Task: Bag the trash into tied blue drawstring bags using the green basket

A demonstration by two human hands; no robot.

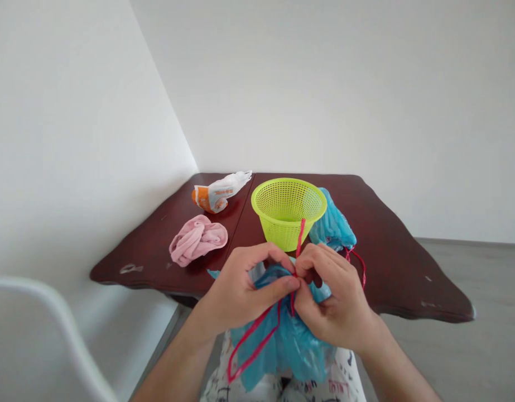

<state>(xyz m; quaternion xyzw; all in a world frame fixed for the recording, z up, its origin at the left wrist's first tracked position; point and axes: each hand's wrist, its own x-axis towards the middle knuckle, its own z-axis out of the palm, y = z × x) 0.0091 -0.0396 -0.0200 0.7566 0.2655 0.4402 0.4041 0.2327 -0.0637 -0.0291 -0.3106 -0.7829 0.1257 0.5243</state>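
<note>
A blue plastic bag (294, 346) hangs over my lap at the table's front edge, its gathered top between my hands. A red drawstring (257, 352) runs from the gather, with a long loop hanging at the left and one end sticking up. My left hand (249, 285) pinches the string and bag top between thumb and fingers. Close against it, my right hand (332, 290) pinches the red string at the same spot. The fingertips nearly meet, so whether a knot lies between them is hidden.
On the dark red wooden table (383, 240) stands a yellow-green plastic basket (278, 231). Behind my right hand lies another blue bag (335, 223) with red string. A pink cloth (198, 240) and a white-and-orange plastic bag (219, 192) lie left. A white cable (52, 307) curves at lower left.
</note>
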